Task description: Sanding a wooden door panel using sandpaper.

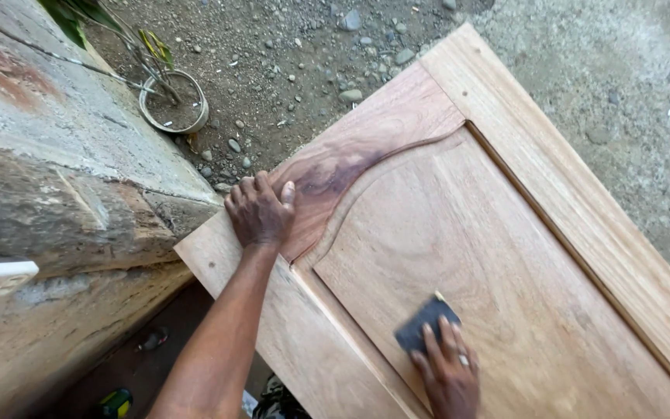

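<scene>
The sandpaper sheet (426, 323) is pressed flat under the spread fingers of the right hand (450, 372) on the raised panel of the wooden door (505, 256); strokes are best kept along the grain. The left hand (260, 211) is laid open on the top rail, gripping nothing. The door's long axis runs from upper left to lower right, arched end toward the concrete wall (56, 155)

concrete wall (63, 155), gravel ground (288, 70), wire coil (172, 101)

Wooden door (505, 233) lies right of concrete wall (63, 155).
</scene>
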